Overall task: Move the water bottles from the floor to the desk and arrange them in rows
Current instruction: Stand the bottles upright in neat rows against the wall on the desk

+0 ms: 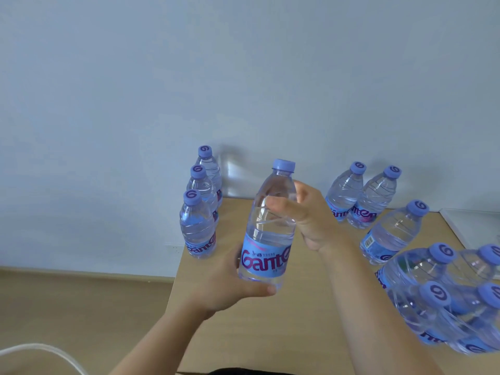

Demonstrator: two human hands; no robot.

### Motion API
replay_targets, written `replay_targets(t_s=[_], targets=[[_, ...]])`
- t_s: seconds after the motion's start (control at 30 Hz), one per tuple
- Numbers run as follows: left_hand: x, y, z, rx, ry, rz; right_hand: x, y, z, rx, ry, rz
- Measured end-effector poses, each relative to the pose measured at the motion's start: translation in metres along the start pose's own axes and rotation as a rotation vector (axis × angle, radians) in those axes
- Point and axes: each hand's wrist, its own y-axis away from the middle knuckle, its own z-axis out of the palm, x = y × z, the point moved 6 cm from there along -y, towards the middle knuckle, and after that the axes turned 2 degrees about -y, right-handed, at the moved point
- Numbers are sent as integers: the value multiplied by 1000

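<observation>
A clear water bottle [266,239] with a blue label and purple cap is held upright above the wooden desk [292,334]. My left hand [230,288] grips its base and my right hand [311,215] wraps its upper body. Three bottles [198,226] stand in a row along the desk's left edge. Two bottles [359,198] stand together at the back by the wall, and one bottle [392,234] stands in front of them. Several more bottles [446,293] are clustered at the right.
The desk stands against a pale wall [243,77], and its left edge drops to a wooden floor [81,307]. A white cable [48,350] lies on the floor at lower left. A white board's edge [470,226] shows at far right.
</observation>
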Motion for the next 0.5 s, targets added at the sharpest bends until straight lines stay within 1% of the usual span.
replay_targets(t_s=[0.03,0.07,0.1,0.27,0.4,0.5], targets=[[-3,2,-2,113,-37,-10,1,-1,0,33,30,-1],[-6,4,-1,189,-72,-18,2,-2,1,63,54,3],[-8,5,1,231,-89,-14,4,-4,1,87,65,13],[-16,9,1,300,39,-7,16,-6,6,139,70,52],[-28,15,-9,317,84,-29,18,-8,19,75,114,27],[-41,21,-20,380,43,-35,22,-9,32,-48,167,61]])
